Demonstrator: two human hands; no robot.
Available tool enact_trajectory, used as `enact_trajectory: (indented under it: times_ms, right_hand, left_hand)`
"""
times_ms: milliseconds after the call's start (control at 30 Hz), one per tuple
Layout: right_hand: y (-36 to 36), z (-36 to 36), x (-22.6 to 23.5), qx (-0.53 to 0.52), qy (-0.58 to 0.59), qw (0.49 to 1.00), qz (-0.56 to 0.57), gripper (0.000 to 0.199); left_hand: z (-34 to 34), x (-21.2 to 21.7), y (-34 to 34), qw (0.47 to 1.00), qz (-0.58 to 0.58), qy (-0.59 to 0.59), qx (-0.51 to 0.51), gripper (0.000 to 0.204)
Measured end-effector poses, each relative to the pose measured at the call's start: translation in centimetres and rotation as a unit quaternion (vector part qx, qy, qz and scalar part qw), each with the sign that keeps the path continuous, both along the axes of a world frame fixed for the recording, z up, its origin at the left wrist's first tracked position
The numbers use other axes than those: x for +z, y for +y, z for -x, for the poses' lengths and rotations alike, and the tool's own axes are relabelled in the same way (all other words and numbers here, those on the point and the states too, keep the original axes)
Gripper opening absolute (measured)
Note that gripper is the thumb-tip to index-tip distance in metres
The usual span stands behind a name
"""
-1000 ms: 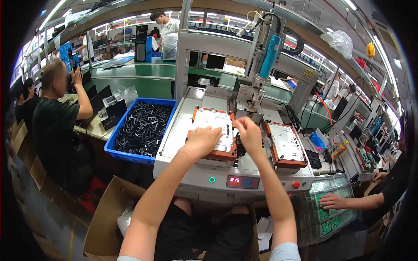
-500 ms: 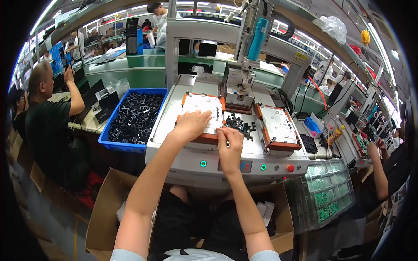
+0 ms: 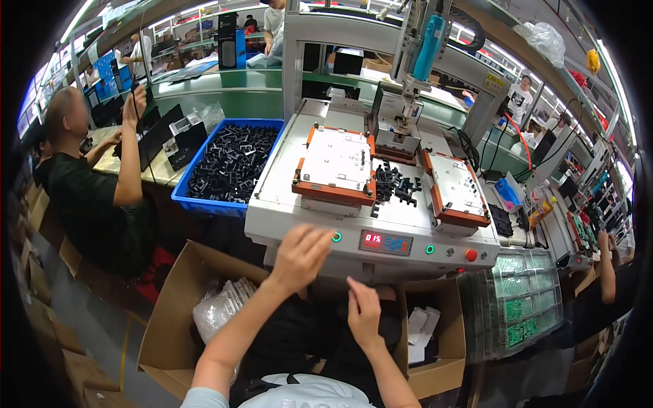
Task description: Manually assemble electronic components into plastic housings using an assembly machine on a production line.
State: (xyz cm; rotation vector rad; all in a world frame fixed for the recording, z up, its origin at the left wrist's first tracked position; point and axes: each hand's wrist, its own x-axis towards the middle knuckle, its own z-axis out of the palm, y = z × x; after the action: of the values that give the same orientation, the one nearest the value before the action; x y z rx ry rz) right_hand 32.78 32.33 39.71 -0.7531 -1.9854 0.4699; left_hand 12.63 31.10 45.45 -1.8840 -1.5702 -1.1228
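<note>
My left hand [image 3: 299, 255] hovers with loosely curled fingers at the front edge of the grey machine table [image 3: 286, 204], just left of its green button [image 3: 337, 237]. My right hand [image 3: 364, 314] hangs lower, below the control panel [image 3: 385, 242], fingers apart and holding nothing that I can see. On the table top lie two orange-framed white fixtures, the left fixture [image 3: 335, 165] and the right fixture [image 3: 456, 188], with a small heap of black plastic parts [image 3: 395, 185] between them.
A blue bin of black parts [image 3: 231, 166] sits left of the machine. Open cardboard boxes stand at my knees, left box [image 3: 178, 309] and right box [image 3: 435, 336]. A seated person in black [image 3: 92, 187] works at the left; green circuit boards in a clear rack [image 3: 525, 302] stand right.
Both hands have pulled back from the left fixture and the black parts toward me, down to the machine's front edge and below it.
</note>
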Motion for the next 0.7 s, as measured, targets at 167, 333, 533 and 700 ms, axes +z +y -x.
enact_trajectory:
  times_ms: [167, 333, 533, 700]
  right_hand:
    - [-1.9, -1.9, -5.7, -0.007, -0.041, 0.999, 0.029, 0.028]
    - [-2.0, -5.4, -9.1, -0.088, -0.070, 0.992, 0.050, 0.023]
    - [-2.4, -7.8, -12.2, -0.119, -0.077, 0.989, 0.043, 0.025]
    - [-1.9, -7.5, -12.7, -0.123, -0.096, 0.987, 0.044, 0.026]
  left_hand:
    - [-2.2, -3.1, -0.5, 0.992, 0.060, 0.065, 0.090, 0.055]
    - [-2.2, -5.6, 0.7, 0.989, 0.046, 0.063, 0.128, 0.061]
    - [-2.2, -6.7, 1.8, 0.987, -0.010, 0.076, 0.138, 0.065]
    - [-2.1, -6.4, 2.1, 0.983, -0.038, 0.095, 0.153, 0.065]
